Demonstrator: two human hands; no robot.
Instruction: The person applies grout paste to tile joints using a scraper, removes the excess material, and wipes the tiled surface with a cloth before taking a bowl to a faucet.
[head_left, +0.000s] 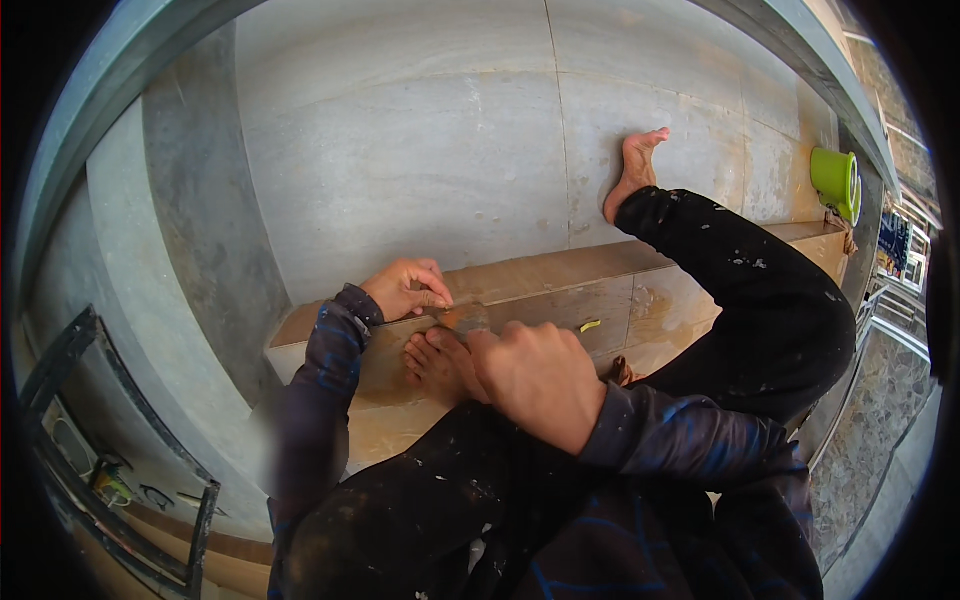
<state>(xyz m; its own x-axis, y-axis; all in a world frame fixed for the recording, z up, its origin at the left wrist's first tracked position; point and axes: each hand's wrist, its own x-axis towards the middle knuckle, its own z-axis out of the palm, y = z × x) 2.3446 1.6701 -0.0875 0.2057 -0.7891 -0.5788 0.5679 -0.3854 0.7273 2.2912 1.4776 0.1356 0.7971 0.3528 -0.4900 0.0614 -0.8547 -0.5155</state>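
My right hand [540, 385] is closed in a fist round what looks like a putty knife [467, 318]. Its flat, greyish, rust-stained blade points up and left, partly blurred, and the handle is hidden inside the fist. My left hand [408, 288] is at the blade's far side, thumb and forefinger pinched together near its edge. Whatever sits between those fingertips is too small to make out. Both hands are over the edge of a brown tiled step [540, 283], just above my bare left foot [437, 362].
Pale grey tiles [400, 170] spread beyond the step, where my other bare foot [636, 170] rests. A green bucket [833, 183] stands far right. A small yellow strip [590, 326] and a brown crumpled thing [624, 371] lie right of my hands. A black metal frame [145, 430] is at left.
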